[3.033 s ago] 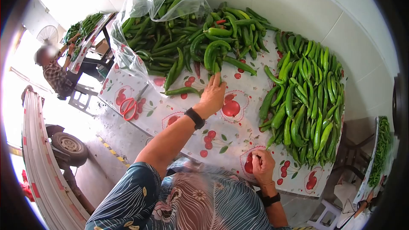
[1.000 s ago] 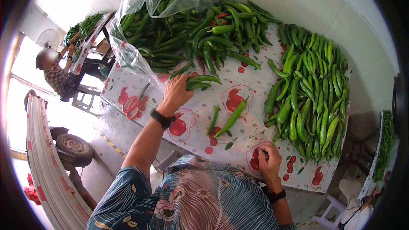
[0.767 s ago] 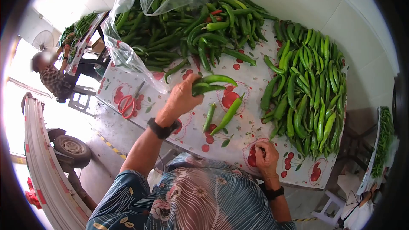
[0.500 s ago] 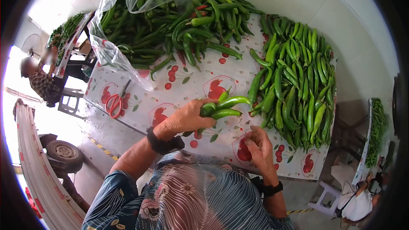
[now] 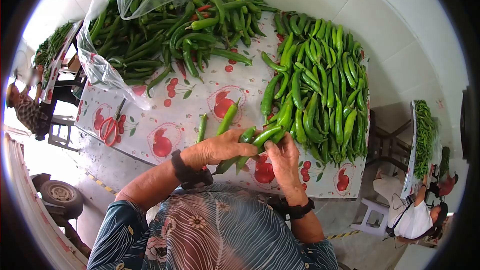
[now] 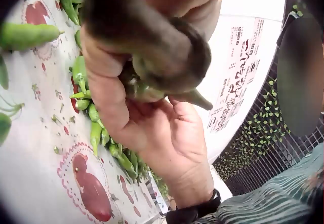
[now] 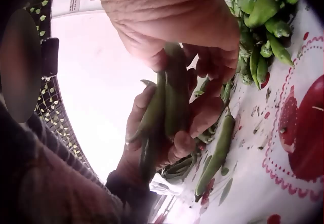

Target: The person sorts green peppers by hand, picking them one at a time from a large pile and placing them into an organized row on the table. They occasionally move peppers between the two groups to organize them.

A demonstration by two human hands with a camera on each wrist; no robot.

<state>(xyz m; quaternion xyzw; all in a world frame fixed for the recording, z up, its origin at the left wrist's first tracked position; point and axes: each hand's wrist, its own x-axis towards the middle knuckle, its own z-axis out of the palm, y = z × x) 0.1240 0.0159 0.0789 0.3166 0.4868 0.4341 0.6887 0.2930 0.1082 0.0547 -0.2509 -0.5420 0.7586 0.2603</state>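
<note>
In the head view my left hand grips a small bunch of long green peppers over the table's front part. At the bunch's right end my right hand pinches the peppers between thumb and fingers. The right wrist view shows the held peppers side by side, passing from one hand to the other. In the left wrist view they are blurred close to the camera, and the right palm faces up beneath. Just beyond the left hand lie two loose green peppers, one bright and one shorter.
A large heap of green peppers spills from a clear plastic bag at the back left. Peppers in aligned rows cover the right side. Red-handled scissors lie at the left edge. Other people work at tables on both sides.
My left hand gathered peppers at the left and carried them right and toward the body. My right hand, earlier resting near the table's front edge, has risen to meet them and now holds their ends.
</note>
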